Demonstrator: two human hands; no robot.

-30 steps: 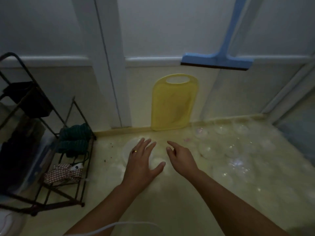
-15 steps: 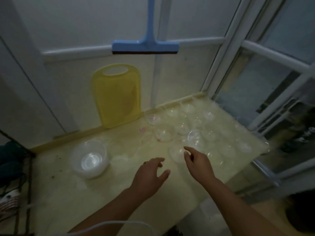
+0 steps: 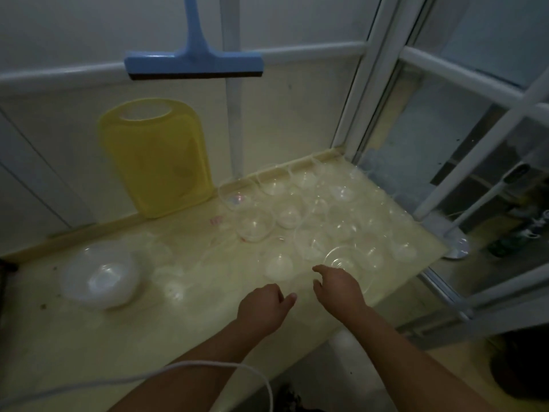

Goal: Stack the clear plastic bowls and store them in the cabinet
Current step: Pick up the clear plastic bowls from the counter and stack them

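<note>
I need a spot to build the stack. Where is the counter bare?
Bare: the near counter strip, between the white bowl and the left hand. Crowded: clear bowls fill the right side up to the window frame.

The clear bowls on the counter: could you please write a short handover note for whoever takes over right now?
Left hand: loosely curled over the counter, holding nothing.
Right hand: at the near rim of a clear bowl, fingers not visibly closed on it.
Many loose clear bowls sit spread across the counter's right half; a whitish stack of bowls sits at left.
Done: possibly that one stack.
Left: stack the loose bowls and store them; no cabinet is in view.
</note>
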